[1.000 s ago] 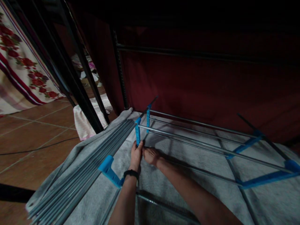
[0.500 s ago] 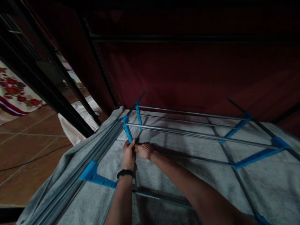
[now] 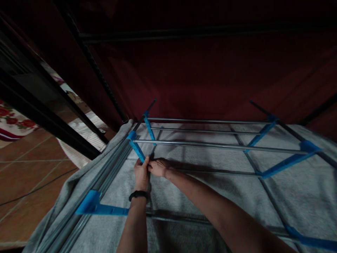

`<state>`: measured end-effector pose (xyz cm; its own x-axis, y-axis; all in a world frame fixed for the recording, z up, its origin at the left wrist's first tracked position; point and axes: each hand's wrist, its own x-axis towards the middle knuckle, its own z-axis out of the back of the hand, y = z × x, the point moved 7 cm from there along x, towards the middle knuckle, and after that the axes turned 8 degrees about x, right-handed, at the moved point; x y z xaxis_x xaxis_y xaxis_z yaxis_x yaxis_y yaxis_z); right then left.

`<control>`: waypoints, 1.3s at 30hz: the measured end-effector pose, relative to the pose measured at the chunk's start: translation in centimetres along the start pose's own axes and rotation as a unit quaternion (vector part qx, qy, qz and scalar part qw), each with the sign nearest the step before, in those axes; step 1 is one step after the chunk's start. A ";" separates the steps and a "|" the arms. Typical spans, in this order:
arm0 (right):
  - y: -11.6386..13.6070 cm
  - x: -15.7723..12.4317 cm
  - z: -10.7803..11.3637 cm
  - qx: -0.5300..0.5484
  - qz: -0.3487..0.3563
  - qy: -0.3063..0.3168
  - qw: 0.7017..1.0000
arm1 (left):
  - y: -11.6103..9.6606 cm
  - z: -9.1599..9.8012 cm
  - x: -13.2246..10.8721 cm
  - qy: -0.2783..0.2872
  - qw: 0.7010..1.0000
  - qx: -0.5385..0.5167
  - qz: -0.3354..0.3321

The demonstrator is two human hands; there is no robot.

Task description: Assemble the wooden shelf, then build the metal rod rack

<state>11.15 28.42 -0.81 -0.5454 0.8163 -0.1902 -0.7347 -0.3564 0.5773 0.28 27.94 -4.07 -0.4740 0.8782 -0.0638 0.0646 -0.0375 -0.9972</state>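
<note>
A rack of grey metal tubes (image 3: 200, 144) and blue plastic brackets lies on a grey blanket. My left hand (image 3: 141, 173), with a black band on the wrist, is closed around the lower end of a slanting blue bracket (image 3: 138, 151) on the rack's left side. Close against it, my right hand (image 3: 158, 167) has its fingers bent at the same joint, where a lower metal tube (image 3: 218, 172) meets the upright. Its fingertips are partly hidden. Another blue bracket (image 3: 91, 205) is nearer to me at the left, passing behind my left forearm.
Several loose grey tubes (image 3: 105, 182) lie along the left edge of the blanket (image 3: 118, 225). Blue brackets (image 3: 289, 163) join the tubes at the right. Behind stands a dark red cloth wall (image 3: 200, 80) with black frame bars (image 3: 47, 116). Brown floor tiles (image 3: 39, 182) show at left.
The view has shifted a little, so the rack appears slightly further left and closer. Both hands stay at the same bracket joint, with little visible movement.
</note>
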 end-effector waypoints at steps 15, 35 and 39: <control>-0.9 0.6 -0.2 0.028 0.017 0.031 0.999 | 0.7 -0.1 -0.2 0.014 0.999 -0.027 0.011; -1.5 -0.3 -0.7 -0.002 -0.012 -0.009 1.000 | -0.6 2.2 -2.2 -0.054 0.983 0.149 -0.094; -1.4 -0.3 -0.5 -0.004 0.003 -0.021 1.000 | -0.2 2.6 -2.8 -0.052 0.955 0.262 -0.125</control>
<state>12.18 28.48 -1.96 -0.5326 0.8324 -0.1533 -0.7351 -0.3651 0.5713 -0.71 24.23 -3.78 -0.5042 0.8396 0.2020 -0.4978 -0.0914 -0.8624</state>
